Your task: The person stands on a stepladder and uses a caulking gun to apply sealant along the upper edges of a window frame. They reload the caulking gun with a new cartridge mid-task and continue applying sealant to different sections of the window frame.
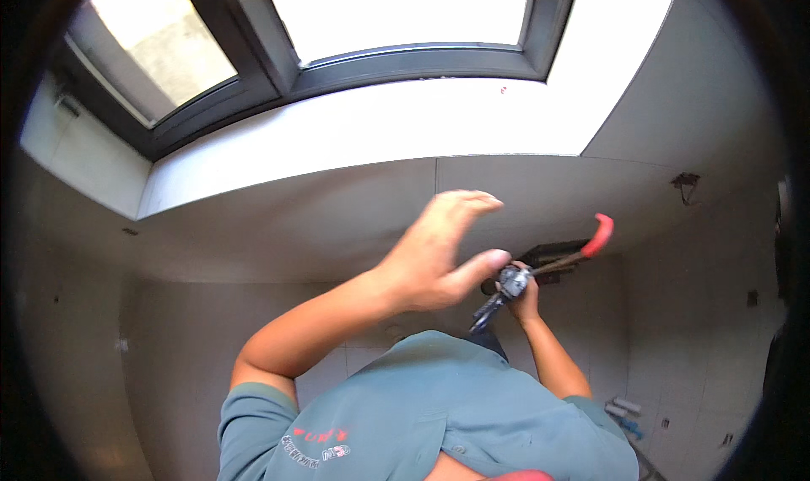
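My left hand [443,249] is raised in front of the wall below the window. Its fingers stretch out to the right, the thumb is spread, and nothing is in it. Just right of its thumb, my right hand [526,299] is closed round a hand tool [513,282], which looks like a caulking gun. The tool has a grey metal body, dark handle parts pointing down-left, and a thin rod running up-right to a curved red end [600,235]. The tool partly hides the fingers of my right hand. No cartridge can be made out.
Ahead is a dark-framed window [413,62] above a white sill [363,131]. A pale panelled wall [337,211] runs below it. Wires show in a wall opening [688,182] at right. A dark slatted object [553,255] lies behind the tool; small items [624,409] rest lower right.
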`<action>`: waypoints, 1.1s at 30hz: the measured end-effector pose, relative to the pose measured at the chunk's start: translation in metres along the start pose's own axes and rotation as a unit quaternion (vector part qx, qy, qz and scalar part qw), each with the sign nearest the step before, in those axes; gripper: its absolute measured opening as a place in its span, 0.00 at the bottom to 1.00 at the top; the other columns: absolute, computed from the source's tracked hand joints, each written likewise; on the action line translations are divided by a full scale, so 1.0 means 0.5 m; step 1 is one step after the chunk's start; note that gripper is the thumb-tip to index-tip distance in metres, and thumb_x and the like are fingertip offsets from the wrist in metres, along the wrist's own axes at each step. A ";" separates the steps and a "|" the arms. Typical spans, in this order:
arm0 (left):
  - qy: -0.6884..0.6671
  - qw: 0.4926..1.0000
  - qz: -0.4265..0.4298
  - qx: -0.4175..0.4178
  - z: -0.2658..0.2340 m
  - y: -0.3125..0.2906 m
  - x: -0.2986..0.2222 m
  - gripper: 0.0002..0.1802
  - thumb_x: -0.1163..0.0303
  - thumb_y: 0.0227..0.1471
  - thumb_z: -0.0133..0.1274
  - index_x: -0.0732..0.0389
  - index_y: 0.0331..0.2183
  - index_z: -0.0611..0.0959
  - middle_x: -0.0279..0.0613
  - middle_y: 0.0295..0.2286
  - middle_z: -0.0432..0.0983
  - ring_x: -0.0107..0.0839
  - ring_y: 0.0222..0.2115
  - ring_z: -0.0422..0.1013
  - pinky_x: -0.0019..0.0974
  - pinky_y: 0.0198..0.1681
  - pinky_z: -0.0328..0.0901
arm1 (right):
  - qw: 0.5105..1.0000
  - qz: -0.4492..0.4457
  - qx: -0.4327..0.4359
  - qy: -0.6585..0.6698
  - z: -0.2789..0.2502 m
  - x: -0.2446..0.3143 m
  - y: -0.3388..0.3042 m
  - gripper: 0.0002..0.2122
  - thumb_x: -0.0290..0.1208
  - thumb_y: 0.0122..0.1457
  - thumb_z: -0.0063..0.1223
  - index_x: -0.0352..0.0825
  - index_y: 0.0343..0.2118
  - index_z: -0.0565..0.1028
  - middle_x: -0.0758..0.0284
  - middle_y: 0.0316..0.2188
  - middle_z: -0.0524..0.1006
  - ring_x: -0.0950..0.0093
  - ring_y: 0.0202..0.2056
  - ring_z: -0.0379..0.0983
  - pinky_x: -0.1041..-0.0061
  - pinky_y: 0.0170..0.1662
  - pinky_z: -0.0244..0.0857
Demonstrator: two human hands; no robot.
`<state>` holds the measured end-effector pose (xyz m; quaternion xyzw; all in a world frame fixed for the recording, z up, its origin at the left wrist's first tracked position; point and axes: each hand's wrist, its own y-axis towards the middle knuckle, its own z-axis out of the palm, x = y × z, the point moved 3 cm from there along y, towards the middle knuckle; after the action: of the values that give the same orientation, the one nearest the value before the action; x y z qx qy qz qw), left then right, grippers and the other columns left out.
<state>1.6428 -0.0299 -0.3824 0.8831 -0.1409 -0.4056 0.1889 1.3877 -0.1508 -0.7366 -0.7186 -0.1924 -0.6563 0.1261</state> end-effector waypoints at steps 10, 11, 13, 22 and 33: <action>0.265 0.952 -0.145 0.042 -0.204 0.035 0.288 0.39 0.46 0.61 0.53 0.65 0.62 0.69 0.64 0.64 0.58 0.56 0.67 0.52 0.53 0.68 0.51 | 0.918 0.153 -0.350 0.104 -0.243 -0.094 -0.338 0.27 0.15 0.52 0.63 0.40 0.55 0.69 0.69 0.40 0.74 0.74 0.41 0.72 0.68 0.51 0.70; 0.284 0.945 -0.153 0.058 -0.206 0.057 0.310 0.40 0.45 0.62 0.53 0.64 0.63 0.68 0.63 0.64 0.57 0.56 0.68 0.51 0.53 0.69 0.51 | 0.797 0.189 -0.410 0.401 -0.270 -0.119 -0.357 0.25 0.20 0.50 0.65 0.38 0.53 0.71 0.64 0.40 0.76 0.66 0.43 0.75 0.63 0.51 0.70; 0.311 0.929 -0.170 0.104 -0.203 0.110 0.340 0.43 0.42 0.63 0.49 0.63 0.65 0.65 0.59 0.66 0.54 0.54 0.69 0.49 0.51 0.70 0.49 | 0.913 0.178 -0.341 -0.134 -0.279 -0.121 -0.408 0.26 0.23 0.47 0.67 0.35 0.51 0.71 0.59 0.41 0.77 0.59 0.45 0.75 0.61 0.52 0.69; 0.258 0.939 -0.114 0.197 -0.078 0.350 0.367 0.41 0.44 0.64 0.47 0.54 0.69 0.58 0.51 0.70 0.45 0.51 0.70 0.45 0.50 0.71 0.48 | 0.833 0.370 -0.130 -0.390 -0.255 -0.189 -0.470 0.31 0.31 0.44 0.70 0.32 0.52 0.69 0.51 0.48 0.75 0.50 0.54 0.71 0.58 0.57 0.66; -0.186 0.903 0.289 0.257 0.168 0.432 0.168 0.17 0.65 0.55 0.62 0.65 0.43 0.83 0.54 0.47 0.75 0.52 0.50 0.72 0.48 0.54 0.69 | 0.843 0.423 -0.040 -0.331 -0.277 -0.224 -0.384 0.28 0.31 0.50 0.66 0.29 0.55 0.69 0.52 0.52 0.75 0.56 0.54 0.71 0.61 0.56 0.66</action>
<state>1.6103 -0.2741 -0.3916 0.7301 -0.5223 -0.4393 0.0345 1.1718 -0.0516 -0.8465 -0.9090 0.1258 -0.2700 0.2916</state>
